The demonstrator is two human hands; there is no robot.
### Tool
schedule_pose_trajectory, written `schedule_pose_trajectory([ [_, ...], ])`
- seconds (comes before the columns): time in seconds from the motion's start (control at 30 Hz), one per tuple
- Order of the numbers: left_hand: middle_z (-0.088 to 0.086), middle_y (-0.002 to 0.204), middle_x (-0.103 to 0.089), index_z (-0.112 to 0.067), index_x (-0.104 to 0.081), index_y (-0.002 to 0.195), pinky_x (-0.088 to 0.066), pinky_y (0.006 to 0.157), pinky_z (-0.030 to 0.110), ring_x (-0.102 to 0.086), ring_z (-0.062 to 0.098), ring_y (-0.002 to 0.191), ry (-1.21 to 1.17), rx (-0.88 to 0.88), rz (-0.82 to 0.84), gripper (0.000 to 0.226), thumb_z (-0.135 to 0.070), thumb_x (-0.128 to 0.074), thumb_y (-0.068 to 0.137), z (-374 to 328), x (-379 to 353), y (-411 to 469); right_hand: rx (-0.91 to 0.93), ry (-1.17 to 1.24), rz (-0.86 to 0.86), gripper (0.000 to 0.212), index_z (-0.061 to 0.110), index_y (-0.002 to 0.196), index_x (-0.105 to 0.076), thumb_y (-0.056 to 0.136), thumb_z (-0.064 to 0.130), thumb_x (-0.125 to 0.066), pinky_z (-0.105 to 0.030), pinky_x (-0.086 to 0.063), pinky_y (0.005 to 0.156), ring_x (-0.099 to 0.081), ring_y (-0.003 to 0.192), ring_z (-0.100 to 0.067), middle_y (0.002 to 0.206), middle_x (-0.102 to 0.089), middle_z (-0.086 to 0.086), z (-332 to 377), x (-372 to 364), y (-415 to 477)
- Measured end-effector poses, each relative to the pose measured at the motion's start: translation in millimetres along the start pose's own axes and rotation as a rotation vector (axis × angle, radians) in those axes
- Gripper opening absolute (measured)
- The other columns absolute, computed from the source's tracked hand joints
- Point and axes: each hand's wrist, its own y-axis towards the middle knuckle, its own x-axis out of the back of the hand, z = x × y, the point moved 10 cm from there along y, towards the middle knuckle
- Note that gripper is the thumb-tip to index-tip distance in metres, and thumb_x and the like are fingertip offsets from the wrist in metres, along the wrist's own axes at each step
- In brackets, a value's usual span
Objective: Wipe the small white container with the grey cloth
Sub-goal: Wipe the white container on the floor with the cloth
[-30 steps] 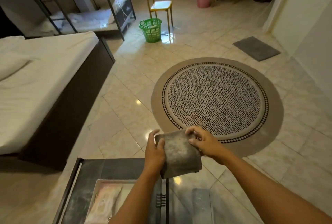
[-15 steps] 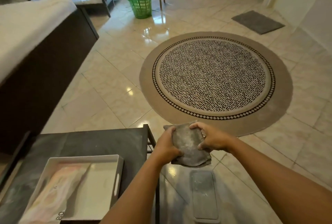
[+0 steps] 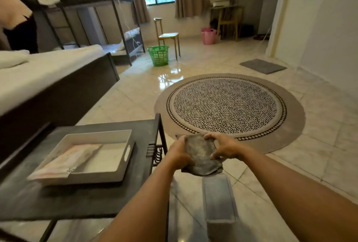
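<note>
Both hands are out in front at about waist level, over bare floor tiles (image 3: pixel 135 96) just right of a dark side table (image 3: pixel 81 193). The left hand (image 3: pixel 179 153) and right hand (image 3: pixel 222 147) each grip the grey cloth (image 3: pixel 201 156) from opposite sides, fingers curled closed onto it, thumbs on top. The cloth is bunched into a thick pad between them, its lower edge sagging free; it looks as if it is being gathered or folded into a firmer wad, which would give a better wiping face than a loose sheet. No hand is free, so nothing else can be picked up as things stand. Cloth surface looks dusty or mottled. The likely target, a white tray (image 3: pixel 93 162), shallow and rectangular with a slot handle on its near-right wall, sits flat on the side table to the left of the hands and well apart from the cloth; no contact yet. A flat pale packet (image 3: pixel 65 164) lies inside it, tilted against the left part, and may need shifting before the floor of the tray can be wiped. Below the hands a narrow grey box (image 3: pixel 219 201) stands on the floor; purpose unclear. Judgement: wiping not begun; cloth being readied.
</note>
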Motion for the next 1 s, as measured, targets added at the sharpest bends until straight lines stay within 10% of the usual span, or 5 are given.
schedule_pose_trajectory([
  [0.4,0.007,0.136,-0.047,-0.015,-0.039,0.140,-0.049,0.100,0.037,-0.049,0.024,0.122,0.097,-0.114,-0.080,0.083,-0.006,-0.082,0.071,-27,-17,-144,0.068,-0.061,-0.074,0.077,0.014,0.140,-0.047,0.074,-0.012,-0.077,-0.034,-0.062,0.063,-0.051,0.110,-0.024,0.129,-0.047,-0.005,20,-36,-150],
  [0.8,0.001,0.134,-0.047,-0.022,-0.043,0.137,-0.047,0.104,0.038,-0.047,0.017,0.120,0.071,-0.078,-0.110,0.077,-0.022,-0.083,0.071,4,-19,-128,0.107,-0.158,-0.019,0.086,0.022,0.146,-0.042,0.072,-0.003,-0.079,-0.032,-0.057,0.093,-0.049,0.126,-0.022,0.142,-0.045,-0.003,7,-64,-106],
  [1.0,-0.001,0.137,-0.043,-0.025,-0.038,0.139,-0.048,0.102,0.039,-0.046,0.018,0.122,0.031,-0.029,-0.021,0.084,-0.020,-0.084,0.069,29,-62,-74,0.027,-0.098,-0.002,0.086,0.022,0.147,-0.040,0.074,-0.006,-0.077,-0.022,-0.057,0.067,-0.054,0.118,-0.022,0.144,-0.043,-0.003,-54,-66,-64],
])
